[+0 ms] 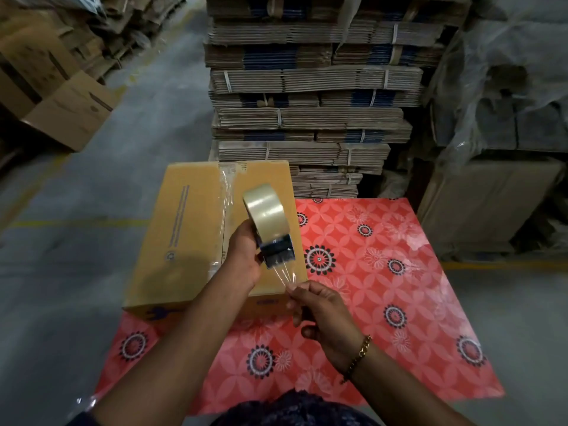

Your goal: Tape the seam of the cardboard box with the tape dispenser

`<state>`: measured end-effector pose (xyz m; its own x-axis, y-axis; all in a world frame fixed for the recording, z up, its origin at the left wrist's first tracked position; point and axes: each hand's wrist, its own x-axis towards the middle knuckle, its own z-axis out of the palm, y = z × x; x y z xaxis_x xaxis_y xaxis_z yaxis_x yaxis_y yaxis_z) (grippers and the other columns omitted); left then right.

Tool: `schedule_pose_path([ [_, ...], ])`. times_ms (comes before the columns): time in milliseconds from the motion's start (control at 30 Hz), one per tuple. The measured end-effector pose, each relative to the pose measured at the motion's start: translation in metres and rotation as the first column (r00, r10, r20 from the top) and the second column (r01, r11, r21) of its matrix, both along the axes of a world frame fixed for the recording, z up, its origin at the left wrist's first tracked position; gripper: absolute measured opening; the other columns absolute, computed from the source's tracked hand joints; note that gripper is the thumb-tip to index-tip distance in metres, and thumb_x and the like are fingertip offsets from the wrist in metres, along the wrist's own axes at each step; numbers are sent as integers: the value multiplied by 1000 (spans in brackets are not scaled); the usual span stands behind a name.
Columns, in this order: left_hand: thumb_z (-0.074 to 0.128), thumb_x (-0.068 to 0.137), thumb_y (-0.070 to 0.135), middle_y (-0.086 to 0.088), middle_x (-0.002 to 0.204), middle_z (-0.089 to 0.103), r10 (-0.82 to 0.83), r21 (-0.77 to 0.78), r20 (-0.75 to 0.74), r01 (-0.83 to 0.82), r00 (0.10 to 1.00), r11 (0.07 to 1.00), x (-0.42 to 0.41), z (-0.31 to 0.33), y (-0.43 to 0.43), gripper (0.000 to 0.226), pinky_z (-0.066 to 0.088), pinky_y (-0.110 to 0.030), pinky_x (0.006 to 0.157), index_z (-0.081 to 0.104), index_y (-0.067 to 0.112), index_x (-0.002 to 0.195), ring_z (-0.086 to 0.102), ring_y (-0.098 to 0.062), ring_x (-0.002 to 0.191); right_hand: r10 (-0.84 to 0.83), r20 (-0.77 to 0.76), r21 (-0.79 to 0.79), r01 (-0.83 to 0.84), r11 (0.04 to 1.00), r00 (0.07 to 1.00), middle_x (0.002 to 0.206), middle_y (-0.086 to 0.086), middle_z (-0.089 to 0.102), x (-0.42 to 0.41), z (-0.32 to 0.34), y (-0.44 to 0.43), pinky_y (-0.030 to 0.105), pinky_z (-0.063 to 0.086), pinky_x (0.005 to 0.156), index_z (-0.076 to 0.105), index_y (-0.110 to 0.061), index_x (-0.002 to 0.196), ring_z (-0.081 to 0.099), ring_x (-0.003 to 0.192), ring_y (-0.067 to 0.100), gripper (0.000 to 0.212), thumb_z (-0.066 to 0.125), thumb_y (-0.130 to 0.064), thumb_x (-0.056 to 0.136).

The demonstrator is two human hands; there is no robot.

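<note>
Far left: opened brown cardboard cartons lay on the grey concrete floor, which carried a yellow painted line.

Left of centre: a closed tan cardboard box sat on the far left part of a red floral-patterned sheet covering a low worktop. Its top flaps met in a seam running away from the person. A strip of clear tape already lay along the far stretch of that seam, wrinkled and shiny.

Centre: the left hand was above the near right part of the box top, its grip closed around a tape dispenser with a dark blue cutter head and a large clear-tape roll. The roll pointed up and away; the cutter end faced the person.

Right of centre: the right hand hovered over the box's near right corner, grip pinched together on the free end of the tape just below the cutter. A short stretch of film ran taut between dispenser and fingertips. A gold chain bracelet circled that wrist.

Behind: a tall stack of strapped flat cardboard bundles.

Far right: plastic-wrapped pallets of goods.
</note>
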<state>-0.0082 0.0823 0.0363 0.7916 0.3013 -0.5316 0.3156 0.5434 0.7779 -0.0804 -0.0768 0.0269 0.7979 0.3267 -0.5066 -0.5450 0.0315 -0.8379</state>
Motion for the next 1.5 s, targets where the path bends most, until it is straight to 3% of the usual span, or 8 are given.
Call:
schedule_pose_path([
  [433, 67, 80, 6, -7, 80, 75, -155, 477, -220, 245, 963, 844, 21, -88, 29, 22, 57, -43, 80, 76, 23, 69, 72, -33, 86, -99, -191, -53, 90, 995, 977, 69, 2, 68, -2, -55, 8, 23, 28, 48, 63, -16, 80, 50, 49, 13, 16, 72, -25, 89],
  [533, 67, 81, 26, -4, 95, 77, -194, 667, -287, 341, 938, 662, 24, -87, 27, 13, 55, -42, 85, 78, 26, 88, 69, -33, 97, -114, -201, -54, 106, 993, 973, 71, 3, 68, -2, -59, 9, 23, 29, 48, 62, -17, 78, 51, 49, 12, 17, 72, -25, 89],
  [633, 64, 86, 37, -5, 124, 63, -172, 817, -449, 481, 876, 318, 31, -86, 30, 30, 42, -43, 102, 74, 33, 113, 50, -36, 123, -120, -199, -47, 113, 992, 973, 73, 3, 68, -1, -61, 7, 24, 31, 48, 63, -17, 79, 51, 50, 12, 14, 71, -24, 89],
  [700, 66, 86, 34, -9, 134, 54, -174, 820, -470, 501, 865, 277, 33, -91, 37, 41, 34, -45, 106, 63, 31, 127, 42, -36, 130, -120, -196, -39, 115, 993, 973, 73, 3, 67, -1, -60, 7, 24, 32, 49, 64, -17, 80, 52, 51, 12, 13, 71, -23, 89],
  [833, 72, 81, 31, -9, 137, 50, -181, 865, -389, 426, 903, 264, 25, -102, 47, 56, 30, -46, 105, 51, 25, 132, 39, -34, 132, -119, -203, -30, 115, 993, 972, 72, 2, 67, -4, -61, 8, 25, 32, 50, 64, -17, 82, 51, 52, 12, 17, 73, -30, 87],
  [1067, 64, 86, 18, 0, 107, 59, -321, 937, 40, 77, 946, 342, -61, -109, 25, 19, 57, -44, 75, 60, 21, 104, 62, -21, 95, -113, -215, -27, 110, 994, 970, 73, 1, 68, -2, -63, 8, 25, 33, 50, 64, -19, 78, 52, 52, 12, 18, 73, -31, 87],
  [1267, 70, 84, 12, 1, 109, 56, -504, 991, 22, 48, 864, 126, -105, -116, 6, 25, 53, -30, 84, 67, 18, 109, 58, -16, 103, -90, -201, -9, 90, 996, 975, 72, 2, 66, -1, -64, 6, 23, 34, 48, 67, -18, 79, 51, 52, 12, 16, 71, -30, 89],
  [1500, 61, 90, 22, 0, 99, 59, -507, 996, 80, -49, 858, 75, -97, -109, -3, 14, 52, -32, 74, 68, 16, 100, 57, -15, 93, -25, -181, -23, 21, 1000, 983, 78, 3, 67, 4, -61, 2, 23, 35, 50, 70, -10, 99, 53, 55, 12, 30, 71, -37, 87],
])
